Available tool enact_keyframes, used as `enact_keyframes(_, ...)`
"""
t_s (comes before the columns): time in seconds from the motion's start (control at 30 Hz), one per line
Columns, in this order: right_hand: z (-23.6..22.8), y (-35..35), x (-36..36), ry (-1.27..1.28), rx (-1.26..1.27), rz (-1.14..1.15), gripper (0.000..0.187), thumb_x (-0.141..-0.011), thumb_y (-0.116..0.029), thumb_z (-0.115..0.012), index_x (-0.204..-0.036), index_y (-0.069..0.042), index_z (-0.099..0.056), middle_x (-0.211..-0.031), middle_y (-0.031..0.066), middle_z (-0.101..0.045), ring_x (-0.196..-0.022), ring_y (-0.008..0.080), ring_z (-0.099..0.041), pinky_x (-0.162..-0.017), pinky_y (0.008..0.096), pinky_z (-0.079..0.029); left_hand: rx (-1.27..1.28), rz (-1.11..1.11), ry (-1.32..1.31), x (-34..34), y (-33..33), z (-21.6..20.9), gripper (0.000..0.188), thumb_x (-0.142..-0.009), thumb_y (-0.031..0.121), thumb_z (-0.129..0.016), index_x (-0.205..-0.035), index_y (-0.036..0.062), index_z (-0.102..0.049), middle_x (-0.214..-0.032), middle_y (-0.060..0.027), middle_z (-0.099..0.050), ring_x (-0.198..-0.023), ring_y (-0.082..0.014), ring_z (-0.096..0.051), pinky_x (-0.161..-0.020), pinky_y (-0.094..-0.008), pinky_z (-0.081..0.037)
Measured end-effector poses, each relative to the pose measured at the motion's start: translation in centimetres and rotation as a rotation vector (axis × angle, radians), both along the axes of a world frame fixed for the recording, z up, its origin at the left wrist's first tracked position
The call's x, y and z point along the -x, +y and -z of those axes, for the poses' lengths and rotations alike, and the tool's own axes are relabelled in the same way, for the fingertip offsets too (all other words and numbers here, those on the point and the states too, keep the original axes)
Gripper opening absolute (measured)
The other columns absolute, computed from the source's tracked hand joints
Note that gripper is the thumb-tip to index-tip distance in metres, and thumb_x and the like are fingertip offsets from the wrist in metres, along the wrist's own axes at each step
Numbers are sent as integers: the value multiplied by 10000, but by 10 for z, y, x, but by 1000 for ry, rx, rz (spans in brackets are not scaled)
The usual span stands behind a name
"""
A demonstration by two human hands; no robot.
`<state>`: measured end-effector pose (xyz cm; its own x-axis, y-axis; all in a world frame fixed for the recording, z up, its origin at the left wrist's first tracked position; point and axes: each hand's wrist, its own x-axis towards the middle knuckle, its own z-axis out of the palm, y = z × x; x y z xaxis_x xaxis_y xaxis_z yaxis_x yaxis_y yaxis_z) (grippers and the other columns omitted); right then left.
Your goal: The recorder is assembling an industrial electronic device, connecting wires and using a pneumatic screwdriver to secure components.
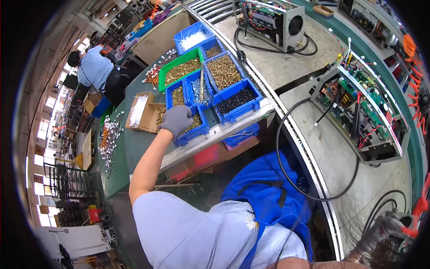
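My left hand [176, 120], in a grey glove, reaches down into a blue bin [202, 128] of small brass-coloured screws. Its fingers curl downward; what they pinch, if anything, is hidden. Out at the lower right, my right hand [380, 229], also in a grey glove, wraps round a red hand tool [417, 214] at the picture's rim. The tool's exact kind cannot be made out there. Closest to that hand is an open-sided device [363, 112] with green circuit boards, wires and a metal frame, lying on the grey work surface [313, 127].
Blue bins and a green bin [162, 71] hold brass parts, black screws [235, 99] and white pieces. Cardboard boxes [139, 110] and wired parts [109, 139] lie left of them. A second device [271, 24] stands farther up. An orange coiled cord [414, 76] hangs right. A person [96, 67] works far left.
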<state>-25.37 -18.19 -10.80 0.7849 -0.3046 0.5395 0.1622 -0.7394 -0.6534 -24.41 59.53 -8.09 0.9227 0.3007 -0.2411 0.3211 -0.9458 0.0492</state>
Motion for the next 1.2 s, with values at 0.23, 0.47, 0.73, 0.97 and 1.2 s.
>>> enact_keyframes(0.23,-114,174,-15,-500,-996,-137,581,-800,-242,-588,-1309,7,-461,-838,72,-463,-697,208,-483,-751,429,-519,204,695,-306,-92,-45,19,265,-752,169,-683,-1014,129,-691,-987,-145,-677,-984,-346,-649,-838,-458,-523)
enact_keyframes(0.47,-112,211,-57,-548,-1100,-922,484,-773,-121,-737,-1208,-44,-538,-888,53,-477,-601,109,-511,-582,306,-498,126,754,4,-132,-58,4,135,-771,179,-666,-879,107,-702,-867,-141,-676,-874,-349,-655,-774,-457,-521)
enact_keyframes(0.73,-141,259,-129,-547,-1010,-1141,369,-806,-130,-712,-1096,-80,-491,-755,34,-462,-532,128,-514,-474,315,-528,-32,542,75,-119,-64,-17,119,-835,218,-652,-865,116,-705,-818,-150,-687,-804,-356,-672,-724,-479,-525)
enact_keyframes(0.97,-139,282,-160,-540,-1039,-1170,498,-787,-280,-844,-1172,-112,-578,-760,51,-576,-600,169,-599,-572,353,-538,1119,141,-93,-161,-168,-96,231,-885,122,-624,-996,-75,-672,-797,-54,-648,-665,-109,-578,-595,-230,-462)
enact_keyframes(1.2,-147,276,-154,-609,-977,-1060,513,-794,-296,-834,-1214,-156,-576,-756,14,-552,-598,146,-575,-541,326,-515,1895,-44,257,-211,-259,-62,345,-1002,298,-582,-1147,-15,-601,-866,-27,-609,-683,-63,-547,-534,-170,-414)
